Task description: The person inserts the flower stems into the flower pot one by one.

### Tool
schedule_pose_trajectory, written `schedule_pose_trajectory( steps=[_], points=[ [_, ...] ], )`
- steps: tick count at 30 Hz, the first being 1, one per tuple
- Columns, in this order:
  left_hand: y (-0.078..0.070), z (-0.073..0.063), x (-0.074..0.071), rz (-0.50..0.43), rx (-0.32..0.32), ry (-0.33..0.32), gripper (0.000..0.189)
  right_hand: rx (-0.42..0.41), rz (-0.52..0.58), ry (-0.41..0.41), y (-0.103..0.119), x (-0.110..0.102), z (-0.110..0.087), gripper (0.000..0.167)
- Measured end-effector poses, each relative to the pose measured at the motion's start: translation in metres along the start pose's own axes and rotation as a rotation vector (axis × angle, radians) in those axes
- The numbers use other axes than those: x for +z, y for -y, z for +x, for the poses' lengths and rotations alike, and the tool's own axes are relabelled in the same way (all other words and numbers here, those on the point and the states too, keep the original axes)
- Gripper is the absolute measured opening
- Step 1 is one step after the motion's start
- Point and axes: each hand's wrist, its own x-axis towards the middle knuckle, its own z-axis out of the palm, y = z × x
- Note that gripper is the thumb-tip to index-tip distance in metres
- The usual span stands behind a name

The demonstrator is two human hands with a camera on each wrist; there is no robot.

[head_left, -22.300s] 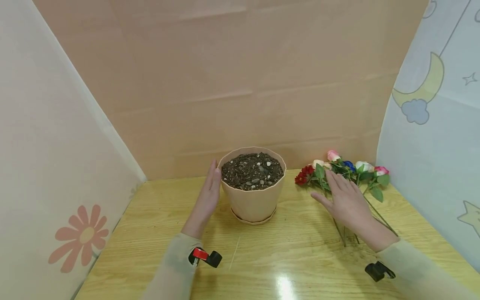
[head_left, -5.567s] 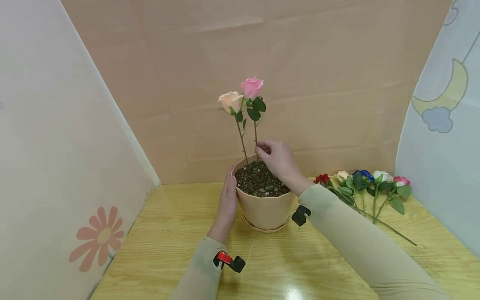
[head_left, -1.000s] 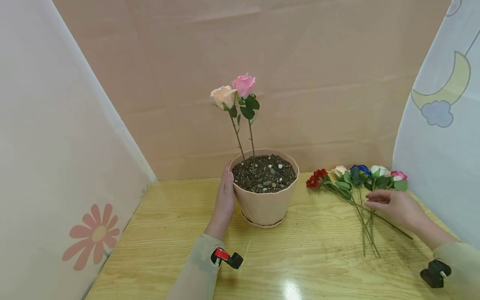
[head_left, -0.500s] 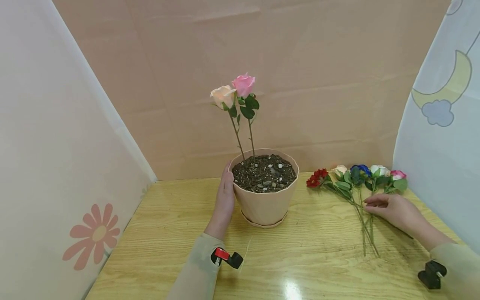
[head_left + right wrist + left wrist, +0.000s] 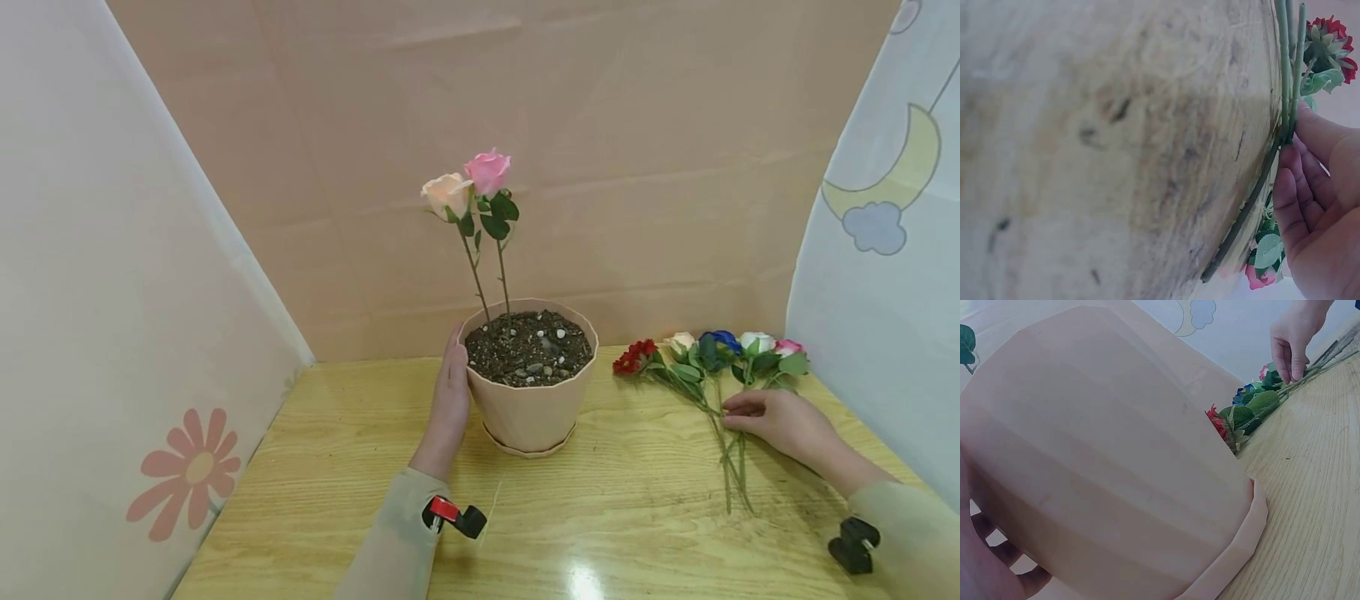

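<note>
My left hand rests along the left side of the beige flowerpot, its fingers extended against the wall. Dark soil with pebbles fills the pot. Upright at its back left stand a cream rose and a pink rose. To the right, my right hand pinches a rose stem among the stems lying on the table; which bloom it belongs to is unclear. Loose there are a red flower, a cream rose, a blue rose, a white rose and a pink-and-white rose.
The pot stands in a matching saucer on the wooden table. A plain backdrop rises behind. Printed panels flank the table, with a flower on the left and a moon on the right.
Two roses have been set in the soil since the oldest frame. Lately my right hand has closed on the stems and shifted slightly left; the pink-and-white rose moved left too. My left hand stayed still.
</note>
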Motion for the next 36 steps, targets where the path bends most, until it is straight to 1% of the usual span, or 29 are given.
schedule_pose_trajectory(
  steps=[4,8,12,18,22,25,31,36],
  points=[
    [0.002,0.001,0.0,0.0,0.003,-0.002,0.06,0.009,0.005,0.01,0.001,-0.001,0.002,0.038],
    [0.002,0.001,0.0,-0.003,0.002,0.0,0.06,0.038,0.001,0.005,0.003,-0.001,0.005,0.038],
    [0.001,0.0,0.0,-0.013,0.008,0.001,0.06,0.076,-0.039,-0.006,0.006,0.0,0.009,0.046],
    [0.002,0.001,-0.001,-0.017,0.026,0.006,0.059,0.115,-0.06,0.019,0.011,0.0,0.014,0.052],
    [0.003,0.002,-0.001,-0.014,0.035,0.007,0.059,0.137,-0.034,0.045,0.012,-0.003,0.015,0.053],
    [0.003,0.001,-0.001,-0.01,0.026,0.006,0.06,0.156,-0.013,0.056,0.012,-0.003,0.015,0.051],
    [0.002,0.0,0.0,-0.005,0.011,0.004,0.059,0.183,0.04,0.036,0.009,-0.001,0.015,0.045],
    [0.003,0.001,0.0,-0.011,0.019,0.001,0.058,0.217,0.134,0.0,0.011,-0.003,0.012,0.047]
  ],
)
